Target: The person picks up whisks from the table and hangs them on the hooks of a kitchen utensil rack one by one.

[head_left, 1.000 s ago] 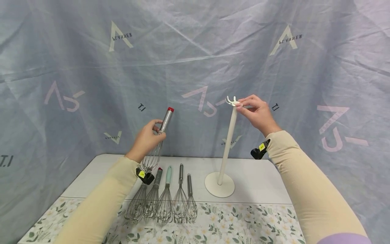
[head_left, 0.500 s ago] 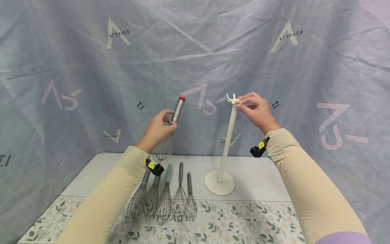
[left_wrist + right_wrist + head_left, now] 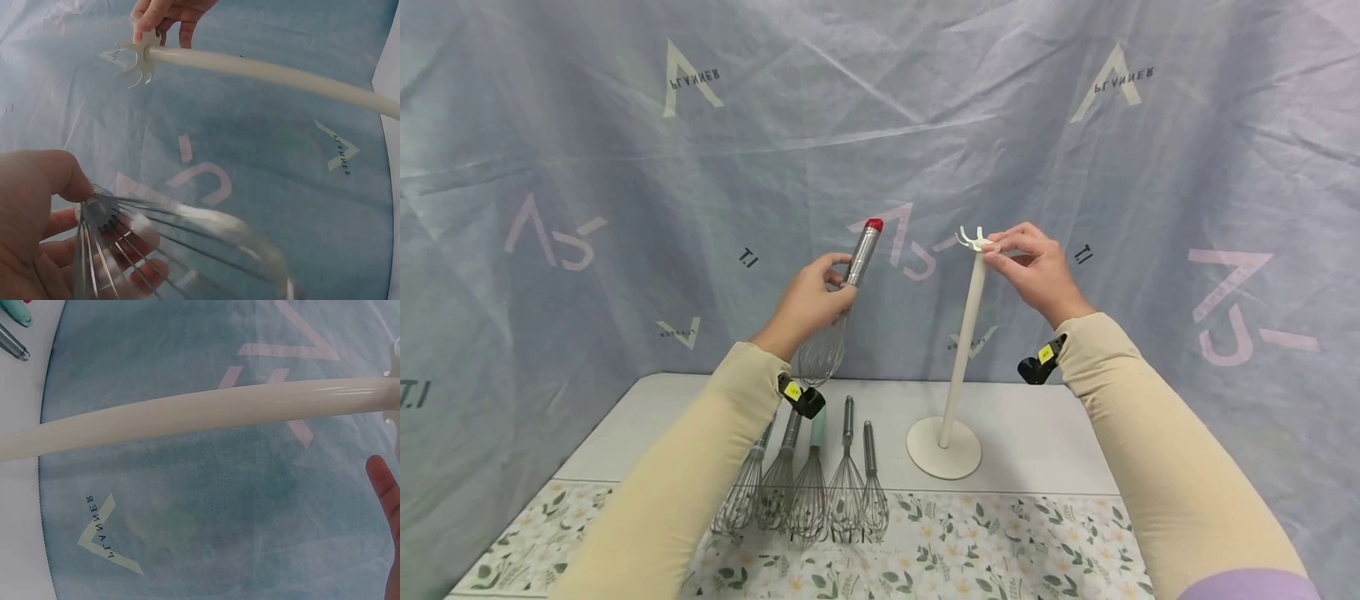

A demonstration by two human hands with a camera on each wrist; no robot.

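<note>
My left hand (image 3: pixel 816 298) grips a balloon whisk (image 3: pixel 863 257) near the base of its steel handle, the red-capped end up and the wire loops hanging below. In the left wrist view the whisk's wires (image 3: pixel 187 234) fan out past the fingers. At the right, my right hand (image 3: pixel 1033 271) pinches the hooked top (image 3: pixel 976 241) of a white stand between thumb and fingers. Upright on its round base (image 3: pixel 943 460), the stand has a slim pole (image 3: pixel 964 350). A gap separates the held whisk from the hooks.
Several whisks (image 3: pixel 846 492) lie side by side on the table (image 3: pixel 1030 433), left of the stand; my left forearm overlaps the leftmost ones. A floral cloth (image 3: pixel 985 542) covers the table's near part. Behind everything hangs a grey-blue curtain (image 3: pixel 760 167).
My left hand has carried the whisk up and to the right, closer to the stand. The right hand keeps its pinch on the hooked top, and the stand stays in place.
</note>
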